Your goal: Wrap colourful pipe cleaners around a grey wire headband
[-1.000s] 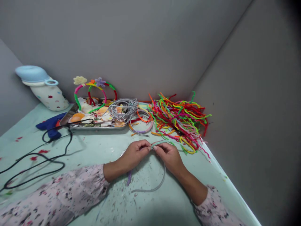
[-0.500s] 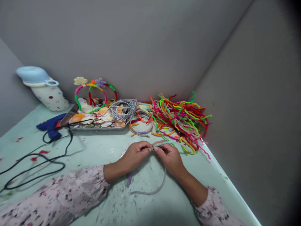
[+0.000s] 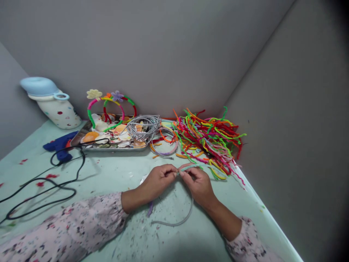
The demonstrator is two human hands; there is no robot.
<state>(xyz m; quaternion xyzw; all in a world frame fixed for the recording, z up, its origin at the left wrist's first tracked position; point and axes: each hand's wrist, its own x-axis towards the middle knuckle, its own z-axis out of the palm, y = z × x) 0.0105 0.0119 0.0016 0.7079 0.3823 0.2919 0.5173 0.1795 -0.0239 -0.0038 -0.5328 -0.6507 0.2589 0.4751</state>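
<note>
My left hand (image 3: 157, 181) and my right hand (image 3: 197, 183) meet at their fingertips over the pale green table (image 3: 114, 174). Both pinch the top end of a grey headband (image 3: 180, 219), whose curve runs under my right hand and lies on the table. A pink and pale green pipe cleaner (image 3: 191, 166) lies against that end and runs right from my fingers. A purple strand (image 3: 149, 208) sticks out below my left wrist.
A heap of coloured pipe cleaners (image 3: 209, 140) lies at the back right. A metal tray (image 3: 109, 136) holds shells, grey headbands (image 3: 141, 125) and decorated headbands (image 3: 109, 105). A blue glue gun (image 3: 58, 145) with a black cord (image 3: 49, 182) lies left, near a spotted jug (image 3: 53, 103).
Both hands have stayed pinched together at the same spot. The loose lower end of the headband has shifted slightly on the table.
</note>
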